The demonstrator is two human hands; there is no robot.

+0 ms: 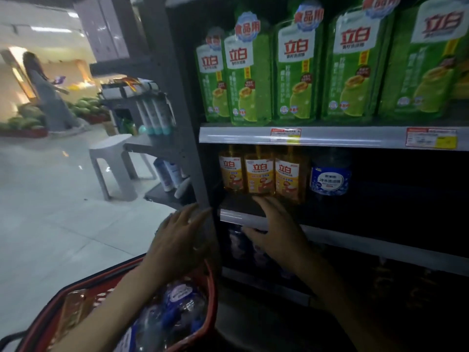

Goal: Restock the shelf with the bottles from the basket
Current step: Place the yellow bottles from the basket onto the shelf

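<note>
Restocking barely under way: the basket is full, the shelf mostly bare.

The basket [208, 295] holds a heap of blue-labelled bottles [177, 308], below and left of the shelf [330, 212]. On that shelf stand three orange bottles [258, 176] and one blue bottle [330, 177], with dark empty space to its right. The left hand [177, 240] hovers above the basket, fingers loosely curled, seemingly around a clear bottle, though blur hides it. The right hand [276, 229] lies open and empty on the shelf's front edge.

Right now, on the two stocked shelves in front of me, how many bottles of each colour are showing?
Green bottles: 5
Orange bottles: 3
Blue-label bottle: 1
Total: 9
</note>
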